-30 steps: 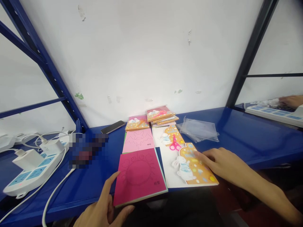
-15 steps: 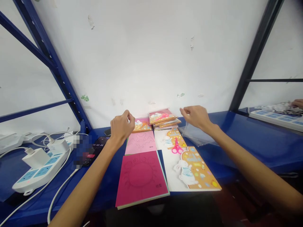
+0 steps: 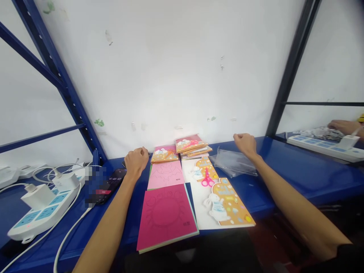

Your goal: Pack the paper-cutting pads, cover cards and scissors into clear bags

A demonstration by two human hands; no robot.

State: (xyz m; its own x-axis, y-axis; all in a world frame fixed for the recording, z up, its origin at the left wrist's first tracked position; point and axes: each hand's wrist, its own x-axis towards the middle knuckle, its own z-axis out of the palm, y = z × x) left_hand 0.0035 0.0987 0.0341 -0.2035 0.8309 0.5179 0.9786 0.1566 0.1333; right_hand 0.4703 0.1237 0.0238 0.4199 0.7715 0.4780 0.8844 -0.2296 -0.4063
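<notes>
Left hand [image 3: 136, 163] and right hand [image 3: 245, 145] curl shut on nothing, one each side of the stack of craft books [image 3: 193, 146] at top middle, so reach slowly past the pink sheet [image 3: 165, 175].

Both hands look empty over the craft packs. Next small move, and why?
Probably lower the left hand onto the rabbit-printed orange pack: the hand is curled, seems to hold nothing, and sits right beside that pack, above the pink outline sheet. The right hand is nearer the clear plastic bag.
</notes>
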